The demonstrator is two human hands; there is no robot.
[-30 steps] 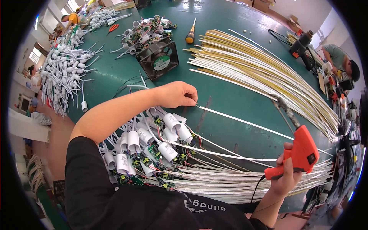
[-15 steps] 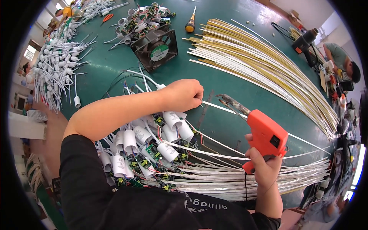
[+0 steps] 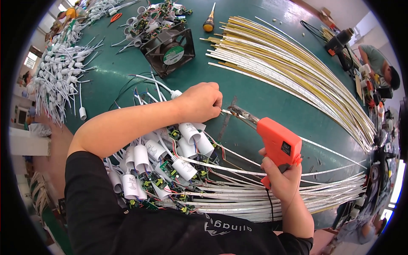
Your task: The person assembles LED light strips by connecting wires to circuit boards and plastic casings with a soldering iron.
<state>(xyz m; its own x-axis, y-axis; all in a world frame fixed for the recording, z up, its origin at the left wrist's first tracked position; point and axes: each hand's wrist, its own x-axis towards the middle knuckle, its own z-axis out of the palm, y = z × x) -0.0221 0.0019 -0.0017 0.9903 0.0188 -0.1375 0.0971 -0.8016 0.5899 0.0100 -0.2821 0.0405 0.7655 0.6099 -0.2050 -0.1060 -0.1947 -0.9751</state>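
Head view: my left hand (image 3: 199, 102) was closed in a pinch on the end of one thin white LED strip (image 3: 263, 163), pressing it to the green table (image 3: 272, 97); my right hand (image 3: 281, 180) was wrapped tight around the grip of an orange soldering gun (image 3: 278, 144), its metal tip (image 3: 238, 111) lying just beside the pinched strip end, though I could not tell whether it touched. The strip ran away to my right, across the table; I judged it light, limp and easily kinked, best held flat at its end, close to the joint, never by its fine wires. Below my left forearm lay a cluster of white lamp sockets (image 3: 170, 153) with small green driver boards (image 3: 172, 168) and a fan of finished strips (image 3: 297, 195); beyond the hands lay a large sheaf of yellow-and-white strips (image 3: 289, 63), a black cooling fan (image 3: 170, 49) and a yellow-handled screwdriver (image 3: 209, 21); another person (image 3: 380, 63) worked at the far right.
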